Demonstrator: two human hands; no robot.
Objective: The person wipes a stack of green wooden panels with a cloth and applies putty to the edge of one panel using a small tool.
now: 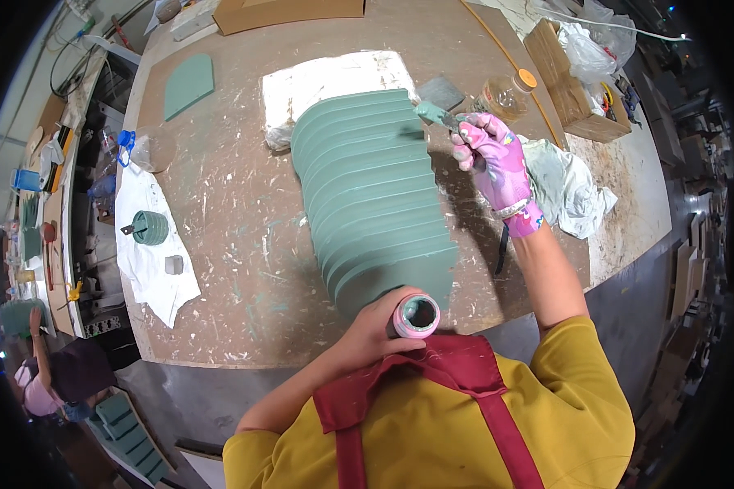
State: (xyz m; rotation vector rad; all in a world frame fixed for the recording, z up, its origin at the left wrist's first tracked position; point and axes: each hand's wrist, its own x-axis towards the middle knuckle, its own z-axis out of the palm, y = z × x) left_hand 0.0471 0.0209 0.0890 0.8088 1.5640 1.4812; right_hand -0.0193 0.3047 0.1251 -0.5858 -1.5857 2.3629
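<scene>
My left hand (373, 324) is bare and wraps around a small pink jar (427, 329), held upright close to my chest. Its open mouth shows green paint smeared inside. My right hand (494, 167), in a pink patterned glove, grips a paintbrush (437, 116) whose tip is thick with light green paint. The brush tip is by the far right corner of a row of overlapping green panels (367, 187). These curved-end panels fan from the far side toward me, and their far end leans on a white wrapped block (334, 77).
A single green panel (189, 85) lies far left on the paint-spattered table (236, 269). Nearer, a green ribbed cup (151, 227) stands on white cloth (143, 273). At right are a clear orange-capped jar (504, 96), a crumpled rag (575, 191) and a cardboard box (575, 94). Another person (49, 371) works at far left.
</scene>
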